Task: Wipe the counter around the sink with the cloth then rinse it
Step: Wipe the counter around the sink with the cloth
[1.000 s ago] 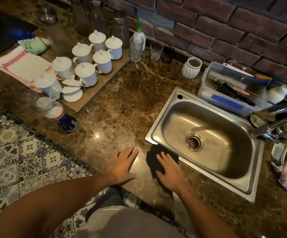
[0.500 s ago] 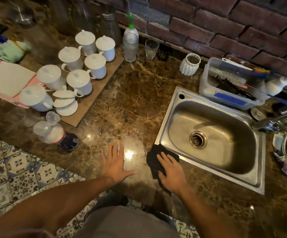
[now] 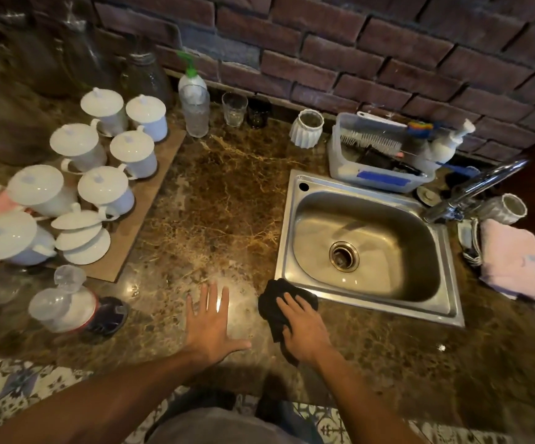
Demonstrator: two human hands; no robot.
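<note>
Squarely flat, right hand (image 3: 304, 328) atop black cloth (image 3: 271, 306) beside sink rim (image 3: 371, 304); left hand (image 3: 210, 322) open-palmed on counter (image 3: 227, 187)

Left hand (image 3: 210, 325) flat, palm down, fingers spread. Right hand (image 3: 303, 328) palm down, fingers extended. Both forearms reach forward.

Glossy marble-look counter (image 3: 227, 203), brushed steel sink (image 3: 448, 293) (dull sheen), matt black cloth (image 3: 275, 299).

Single head-worn wide-angle camera, close above counter (image 3: 227, 193), facing forward and steeply down; sink (image 3: 371, 304) right of centre, brick wall (image 3: 323, 43) across top.
</note>
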